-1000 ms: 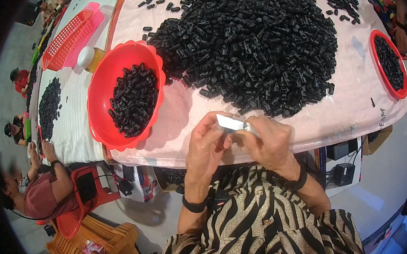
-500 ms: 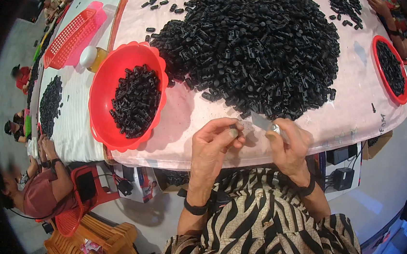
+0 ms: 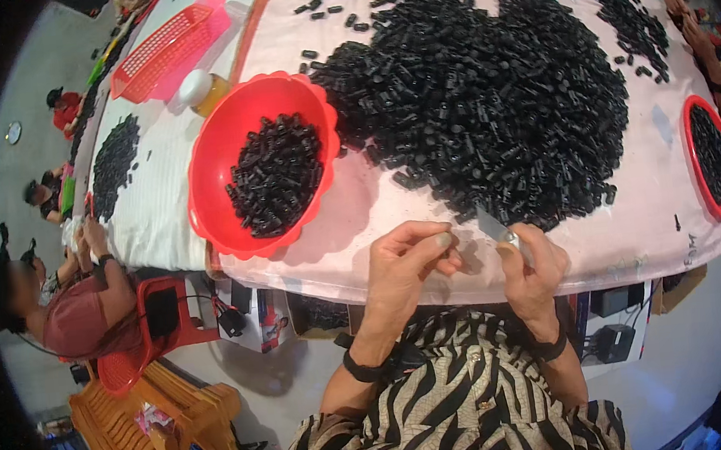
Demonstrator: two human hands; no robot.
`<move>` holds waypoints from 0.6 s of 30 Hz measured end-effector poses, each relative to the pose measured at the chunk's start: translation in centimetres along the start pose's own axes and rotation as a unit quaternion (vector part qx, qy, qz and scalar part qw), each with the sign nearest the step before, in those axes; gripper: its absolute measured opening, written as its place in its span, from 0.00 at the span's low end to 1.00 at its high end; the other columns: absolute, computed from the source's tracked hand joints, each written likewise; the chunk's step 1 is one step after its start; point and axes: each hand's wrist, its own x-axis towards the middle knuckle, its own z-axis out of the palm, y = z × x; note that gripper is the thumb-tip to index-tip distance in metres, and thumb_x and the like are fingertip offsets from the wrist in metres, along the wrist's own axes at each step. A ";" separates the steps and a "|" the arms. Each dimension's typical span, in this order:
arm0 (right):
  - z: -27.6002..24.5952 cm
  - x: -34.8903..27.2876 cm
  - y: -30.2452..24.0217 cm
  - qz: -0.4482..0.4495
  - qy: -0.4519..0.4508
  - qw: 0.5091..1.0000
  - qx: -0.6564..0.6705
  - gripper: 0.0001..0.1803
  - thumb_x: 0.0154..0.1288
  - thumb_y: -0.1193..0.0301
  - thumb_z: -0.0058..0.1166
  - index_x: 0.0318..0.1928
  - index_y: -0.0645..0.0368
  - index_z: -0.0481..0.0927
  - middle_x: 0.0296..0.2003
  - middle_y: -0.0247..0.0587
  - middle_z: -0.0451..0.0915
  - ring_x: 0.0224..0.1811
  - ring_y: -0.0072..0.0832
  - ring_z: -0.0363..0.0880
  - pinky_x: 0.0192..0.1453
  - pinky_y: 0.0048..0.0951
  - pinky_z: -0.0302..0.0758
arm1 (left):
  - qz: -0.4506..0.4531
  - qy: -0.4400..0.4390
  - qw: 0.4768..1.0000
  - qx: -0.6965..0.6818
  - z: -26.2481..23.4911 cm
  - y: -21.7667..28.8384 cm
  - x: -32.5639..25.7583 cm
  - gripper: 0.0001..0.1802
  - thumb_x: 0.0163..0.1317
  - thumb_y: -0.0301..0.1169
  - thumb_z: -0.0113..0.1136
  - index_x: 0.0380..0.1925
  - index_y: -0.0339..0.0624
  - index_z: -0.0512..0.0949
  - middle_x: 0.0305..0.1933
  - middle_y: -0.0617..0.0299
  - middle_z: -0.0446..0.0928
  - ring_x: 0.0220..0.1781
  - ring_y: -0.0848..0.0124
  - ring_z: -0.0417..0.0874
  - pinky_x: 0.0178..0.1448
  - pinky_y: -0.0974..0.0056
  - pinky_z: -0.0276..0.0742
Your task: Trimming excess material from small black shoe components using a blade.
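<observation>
My left hand [image 3: 409, 259] is over the near edge of the table, its thumb and fingers pinched together. Whatever lies in that pinch, if anything, is hidden by the fingers. In my right hand [image 3: 533, 271] is a small knife [image 3: 491, 225], its flat pale blade pointing up and left toward the heap. Just beyond both hands rises a large heap of small black plastic parts [image 3: 496, 110]. A red scalloped bowl [image 3: 213, 182] to the left of my hands holds more black parts [image 3: 275, 177].
A pink cloth [image 3: 296, 278] covers my table. A red basket [image 3: 161, 58] and a white-capped jar [image 3: 210, 92] stand far left. Another red bowl [image 3: 695, 157] sits at the right edge. A seated person [image 3: 84, 305] works at left; other hands [image 3: 695, 33] show at right.
The whole view has shifted, so the table sits farther right. A small dark piece showed at my left fingertips before and cannot be made out now. My right hand still holds the knife.
</observation>
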 end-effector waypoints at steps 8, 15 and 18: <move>-0.4 -0.6 0.1 0.021 -0.003 1.000 0.001 0.11 0.56 0.75 0.61 0.38 0.67 0.76 0.25 0.47 0.76 0.22 0.37 0.75 0.24 0.31 0.69 | 0.117 0.094 0.979 0.139 1.3 2.6 -1.9 0.05 0.62 0.22 0.55 0.34 0.30 0.78 0.31 0.55 0.80 0.27 0.73 0.80 0.30 0.73 0.78; -0.4 -0.3 -0.8 0.084 -0.020 0.996 0.006 0.12 0.58 0.72 0.62 0.39 0.67 0.76 0.26 0.47 0.78 0.22 0.34 0.76 0.25 0.29 0.71 | 0.475 0.343 0.640 0.496 -3.4 11.3 1.5 0.11 0.66 0.29 0.53 0.38 0.32 0.80 0.39 0.56 0.80 0.38 0.69 0.78 0.46 0.66 0.73; 0.0 -0.1 -0.3 0.033 -0.003 0.999 0.018 0.13 0.59 0.71 0.62 0.39 0.67 0.77 0.27 0.46 0.78 0.23 0.31 0.77 0.24 0.27 0.70 | 0.447 0.341 0.700 0.439 -2.0 10.9 0.0 0.08 0.65 0.26 0.54 0.38 0.33 0.80 0.37 0.59 0.79 0.38 0.71 0.77 0.44 0.68 0.72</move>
